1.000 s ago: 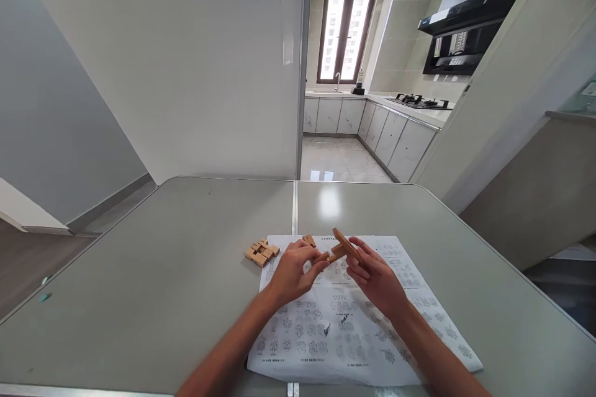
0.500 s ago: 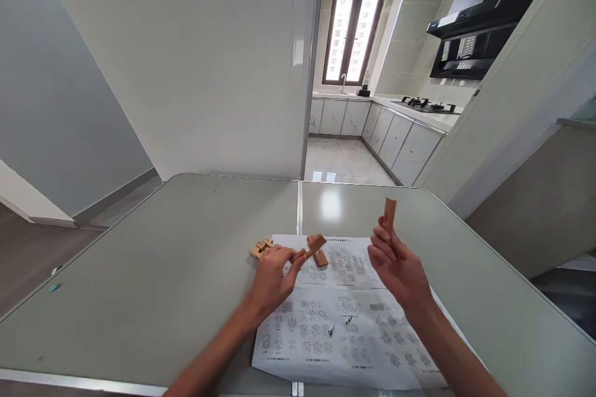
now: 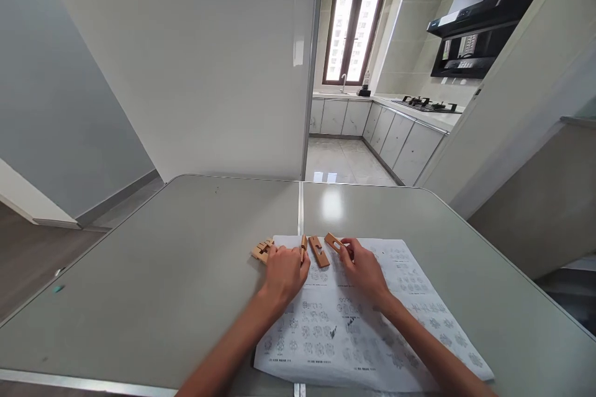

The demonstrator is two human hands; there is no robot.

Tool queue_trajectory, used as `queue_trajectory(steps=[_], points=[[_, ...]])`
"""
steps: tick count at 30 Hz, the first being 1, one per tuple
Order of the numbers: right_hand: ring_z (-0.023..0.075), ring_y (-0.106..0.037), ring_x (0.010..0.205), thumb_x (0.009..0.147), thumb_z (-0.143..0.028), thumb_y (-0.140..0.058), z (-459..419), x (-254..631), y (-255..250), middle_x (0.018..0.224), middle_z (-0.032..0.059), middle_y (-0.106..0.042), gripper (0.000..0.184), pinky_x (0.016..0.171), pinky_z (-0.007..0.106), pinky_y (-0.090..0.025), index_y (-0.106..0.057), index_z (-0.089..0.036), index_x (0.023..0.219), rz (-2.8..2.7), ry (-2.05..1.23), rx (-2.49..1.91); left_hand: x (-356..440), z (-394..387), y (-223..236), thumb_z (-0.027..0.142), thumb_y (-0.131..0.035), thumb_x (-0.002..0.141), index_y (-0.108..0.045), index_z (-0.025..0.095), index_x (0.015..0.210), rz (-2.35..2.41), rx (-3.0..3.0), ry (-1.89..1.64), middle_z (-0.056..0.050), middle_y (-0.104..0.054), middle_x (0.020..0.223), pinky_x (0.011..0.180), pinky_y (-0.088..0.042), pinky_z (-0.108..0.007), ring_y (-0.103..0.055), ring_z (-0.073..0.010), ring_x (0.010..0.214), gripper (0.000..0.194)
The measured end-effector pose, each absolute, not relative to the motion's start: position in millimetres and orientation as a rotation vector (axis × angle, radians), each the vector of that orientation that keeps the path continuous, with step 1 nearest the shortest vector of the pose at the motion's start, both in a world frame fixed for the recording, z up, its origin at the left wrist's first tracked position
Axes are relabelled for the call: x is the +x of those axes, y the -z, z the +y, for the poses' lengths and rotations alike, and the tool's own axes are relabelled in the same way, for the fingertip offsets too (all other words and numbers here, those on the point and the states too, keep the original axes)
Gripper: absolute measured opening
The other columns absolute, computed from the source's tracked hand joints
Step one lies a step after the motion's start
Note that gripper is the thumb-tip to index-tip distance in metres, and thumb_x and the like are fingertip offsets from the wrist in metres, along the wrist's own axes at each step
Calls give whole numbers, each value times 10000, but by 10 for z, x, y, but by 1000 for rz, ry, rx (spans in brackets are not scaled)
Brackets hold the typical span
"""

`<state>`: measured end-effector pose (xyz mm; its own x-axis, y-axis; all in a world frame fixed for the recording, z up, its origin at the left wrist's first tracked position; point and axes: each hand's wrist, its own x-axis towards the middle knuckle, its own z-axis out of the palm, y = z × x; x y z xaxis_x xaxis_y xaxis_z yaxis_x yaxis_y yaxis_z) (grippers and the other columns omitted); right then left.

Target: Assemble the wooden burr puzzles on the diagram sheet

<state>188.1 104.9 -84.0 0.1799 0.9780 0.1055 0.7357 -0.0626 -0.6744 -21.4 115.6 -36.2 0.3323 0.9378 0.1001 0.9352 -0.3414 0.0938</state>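
My left hand point(image 3: 287, 270) is closed on a small wooden puzzle piece point(image 3: 304, 242), whose end sticks up past the fingers. In my right hand point(image 3: 363, 267) is a slotted wooden puzzle piece point(image 3: 334, 241), gripped at its near end, low over the paper. Between the hands lies another notched wooden puzzle piece point(image 3: 319, 252), touched by neither. Just left of my left hand, several lighter notched wooden pieces point(image 3: 262, 249) sit together, partly hidden by the fingers. Under both hands spreads a printed sheet point(image 3: 326, 347) with rows of small diagrams.
The grey-green table point(image 3: 139, 298) has a metal seam point(image 3: 300, 208) down its middle. A small teal bit point(image 3: 58, 288) lies near the left edge. Beyond the table are a white wall point(image 3: 223, 74) and a kitchen with cabinets point(image 3: 395, 136) and a stove point(image 3: 428, 105).
My right hand has come down and left, bringing its raised piece low over the sheet beside the middle piece. My left hand has turned, and its piece now points up instead of right.
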Motion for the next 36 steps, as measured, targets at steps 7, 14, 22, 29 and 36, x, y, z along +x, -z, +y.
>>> queue_trajectory(steps=[7, 14, 22, 29, 36], points=[[237, -736, 793, 1095, -358, -358, 1073, 1756, 797, 912, 55, -782, 292, 623, 295, -391, -625, -240, 1085, -1807, -355, -1984, -42, 1216, 397, 334, -388, 1072, -800, 117, 862, 1767, 2506, 12, -184, -787, 836, 867, -483, -432, -760, -314, 835, 511], [230, -735, 835, 1099, -409, -392, 1106, 1722, 891, 981, 76, -772, 325, 617, 293, -421, -639, -220, 1002, -1934, -157, -1955, -97, 1205, 358, 327, -398, 1076, -777, 129, 907, 1724, 2508, 2, -178, -775, 863, 779, -509, -407, -747, -313, 838, 460], [241, -708, 952, 1075, -386, -411, 1055, 1753, 895, 1140, 101, -717, 316, 754, 343, -551, -674, -219, 1126, -1936, -137, -1686, -851, 1076, 481, 389, -562, 1013, -639, 207, 1049, 1589, 2646, -710, -124, -657, 1182, 964, -516, -471, -593, -316, 1159, 201], [319, -292, 1561, 1026, -476, -545, 1020, 1465, 932, 1674, 58, -375, 569, 1242, 543, -324, -438, -342, 1568, -2214, -191, -1460, -1090, 1225, 873, 572, -590, 971, -396, 220, 1508, 1632, 2624, -743, -169, -405, 1601, 1176, -388, -573, -338, -382, 1514, 670], [289, -134, 1616, 1096, -480, -393, 1009, 1496, 1036, 1740, 15, -227, 518, 1291, 548, -206, -421, -353, 1598, -2298, -195, -1505, -1103, 1229, 900, 516, -523, 1020, -441, 325, 1538, 1539, 2646, -578, -78, -350, 1675, 1252, -276, -612, -313, -361, 1538, 558]])
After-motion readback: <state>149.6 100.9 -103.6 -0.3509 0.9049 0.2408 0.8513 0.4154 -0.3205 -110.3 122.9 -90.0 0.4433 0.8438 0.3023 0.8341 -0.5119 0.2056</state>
